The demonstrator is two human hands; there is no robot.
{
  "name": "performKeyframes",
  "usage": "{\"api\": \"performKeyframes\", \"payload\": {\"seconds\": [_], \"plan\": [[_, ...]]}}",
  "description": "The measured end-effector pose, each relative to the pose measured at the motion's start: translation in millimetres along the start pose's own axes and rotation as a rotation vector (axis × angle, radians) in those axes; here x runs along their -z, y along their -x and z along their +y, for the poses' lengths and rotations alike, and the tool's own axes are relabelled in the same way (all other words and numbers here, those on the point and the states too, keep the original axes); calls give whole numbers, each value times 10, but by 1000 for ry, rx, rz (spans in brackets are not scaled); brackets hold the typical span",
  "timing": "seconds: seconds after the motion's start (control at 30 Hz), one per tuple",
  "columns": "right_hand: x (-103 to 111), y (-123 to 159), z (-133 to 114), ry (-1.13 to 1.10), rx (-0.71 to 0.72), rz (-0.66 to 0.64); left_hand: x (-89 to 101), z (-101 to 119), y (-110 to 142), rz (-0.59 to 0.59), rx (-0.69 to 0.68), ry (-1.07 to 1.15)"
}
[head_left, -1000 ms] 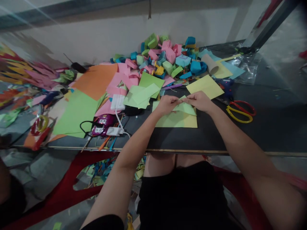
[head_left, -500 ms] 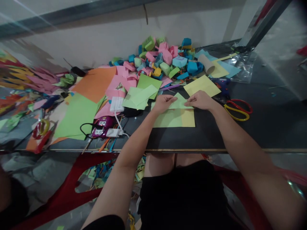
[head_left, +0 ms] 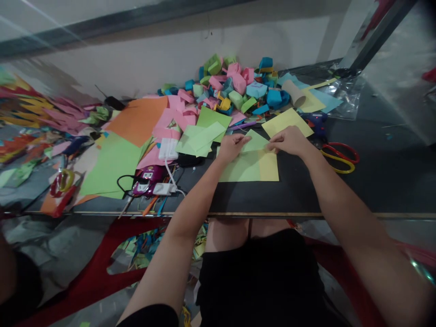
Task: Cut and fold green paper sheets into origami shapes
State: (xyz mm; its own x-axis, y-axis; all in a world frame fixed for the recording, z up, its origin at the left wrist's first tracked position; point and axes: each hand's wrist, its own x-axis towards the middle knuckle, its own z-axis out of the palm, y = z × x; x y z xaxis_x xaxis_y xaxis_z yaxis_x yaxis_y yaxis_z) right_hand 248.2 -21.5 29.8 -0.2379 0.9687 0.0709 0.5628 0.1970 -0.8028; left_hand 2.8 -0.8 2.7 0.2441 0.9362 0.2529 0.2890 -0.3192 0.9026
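Observation:
A light green paper (head_left: 255, 141) is held up off the table between my two hands, one corner pointing away from me. My left hand (head_left: 233, 145) pinches its left side between thumb and fingers. At its right corner the fingers of my right hand (head_left: 288, 140) are pressed together on the paper, slightly blurred. Beneath lie a flat light green sheet (head_left: 238, 169) and a yellow sheet (head_left: 269, 167), overlapping near the table's front edge. Another yellow sheet (head_left: 288, 123) lies just behind my right hand.
Scissors with red and yellow handles (head_left: 340, 165) lie to the right. A pile of folded colored paper pieces (head_left: 238, 86) stands against the wall. Left are green sheets (head_left: 109, 168), an orange sheet (head_left: 139, 119), a purple power strip (head_left: 148, 179) and more scissors (head_left: 63, 181).
My right hand has shifted slightly right and its fingers have turned. The held paper's straight lower edge, clear before, now tilts and blends with the sheets below. My left hand stays about the same.

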Motion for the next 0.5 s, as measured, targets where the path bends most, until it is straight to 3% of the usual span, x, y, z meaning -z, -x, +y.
{"api": "performKeyframes", "payload": {"seconds": [0.2, 0.33, 0.4, 0.5], "plan": [[-70, -26, 31, -174, 1, 30, 67, 33, 11, 62, -27, -185], [-57, -33, 46, -73, -6, 5, 55, 14, -10, 56, -13, -220], [-78, -25, 22, 10, 49, 64, 12, 5, -21, 82, -80, -267], [-165, 14, -80, 50, 257, 252, -81, 9, -9, 129, -258, -295]]}}
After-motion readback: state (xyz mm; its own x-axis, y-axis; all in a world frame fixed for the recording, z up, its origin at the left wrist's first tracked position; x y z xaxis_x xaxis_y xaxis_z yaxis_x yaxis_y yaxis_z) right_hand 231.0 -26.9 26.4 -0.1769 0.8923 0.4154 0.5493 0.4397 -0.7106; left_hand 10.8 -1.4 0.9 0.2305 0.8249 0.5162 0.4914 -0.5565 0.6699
